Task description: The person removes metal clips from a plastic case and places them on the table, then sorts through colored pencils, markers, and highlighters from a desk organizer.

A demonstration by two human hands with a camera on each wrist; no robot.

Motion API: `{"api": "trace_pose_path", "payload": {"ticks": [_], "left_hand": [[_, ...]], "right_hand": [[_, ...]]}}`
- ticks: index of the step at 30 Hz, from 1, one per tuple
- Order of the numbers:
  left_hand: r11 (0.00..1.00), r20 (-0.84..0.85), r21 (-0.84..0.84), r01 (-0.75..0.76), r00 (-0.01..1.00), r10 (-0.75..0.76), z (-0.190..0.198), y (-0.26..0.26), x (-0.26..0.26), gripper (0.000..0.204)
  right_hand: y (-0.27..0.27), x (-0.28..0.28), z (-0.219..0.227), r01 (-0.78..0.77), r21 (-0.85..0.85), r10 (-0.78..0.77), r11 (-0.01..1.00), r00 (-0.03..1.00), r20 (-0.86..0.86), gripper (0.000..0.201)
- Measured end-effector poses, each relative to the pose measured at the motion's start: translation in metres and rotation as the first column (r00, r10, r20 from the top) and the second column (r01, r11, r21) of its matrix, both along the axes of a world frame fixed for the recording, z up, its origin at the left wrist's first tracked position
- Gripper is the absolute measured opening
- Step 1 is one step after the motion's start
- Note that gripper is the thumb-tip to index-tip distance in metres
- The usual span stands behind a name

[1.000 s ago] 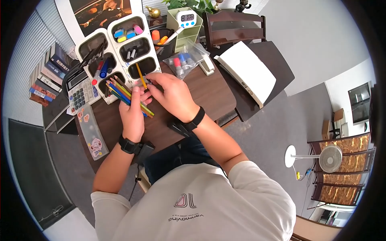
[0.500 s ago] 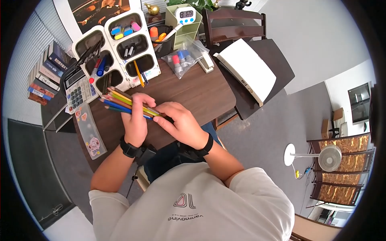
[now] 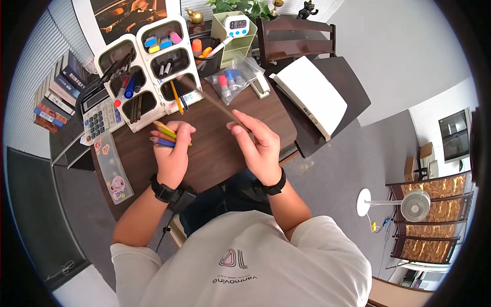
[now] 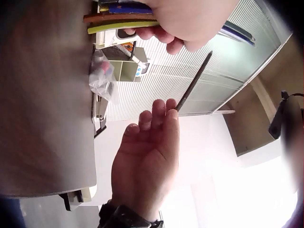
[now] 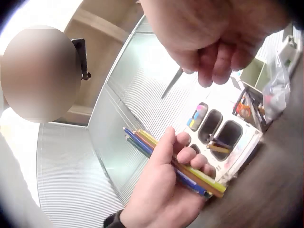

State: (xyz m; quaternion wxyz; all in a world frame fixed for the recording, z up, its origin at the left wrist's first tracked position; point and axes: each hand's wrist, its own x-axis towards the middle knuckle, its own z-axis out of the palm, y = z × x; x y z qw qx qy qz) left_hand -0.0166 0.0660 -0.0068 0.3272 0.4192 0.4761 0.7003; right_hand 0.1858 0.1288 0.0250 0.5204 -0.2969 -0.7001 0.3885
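Observation:
My left hand grips a bundle of colored pencils, with blue, yellow-green, brown and orange ones among them. To the right, my right hand pinches a single dark brown pencil between thumb and fingers, its far end slanting up toward the organizer in the head view. Both hands are above the front of the table, apart from each other. Beyond them stands a white pen organizer with several compartments. In its near right compartment lean a yellow pencil and blue ones; dark pencils stand in the near left one.
A calculator and a stickered clear case lie to the left. Right of the organizer are a mesh cup, a green holder with a timer, a bag of bottles and a stapler. A chair stands beyond.
My right hand went from the organizer's near right compartment to the bundle in my left hand, then drew away rightward with the brown pencil. The left hand keeps its hold on the bundle.

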Motion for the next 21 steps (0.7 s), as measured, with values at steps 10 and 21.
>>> {"api": "trace_pose_path", "payload": {"ticks": [10, 21], "left_hand": [[0.970, -0.246, -0.242, 0.011, 0.966, -0.073, 0.003, 0.002, 0.007, 0.023], [0.974, 0.220, -0.185, -0.133, 0.960, 0.173, 0.001, 0.013, 0.001, 0.033]], "right_hand": [[0.023, -0.040, 0.006, 0.095, 0.276, -0.172, 0.956, 0.948, 0.269, 0.026], [0.047, -0.086, 0.002, -0.168, 0.229, 0.072, 0.959, 0.923, 0.377, 0.033]]}}
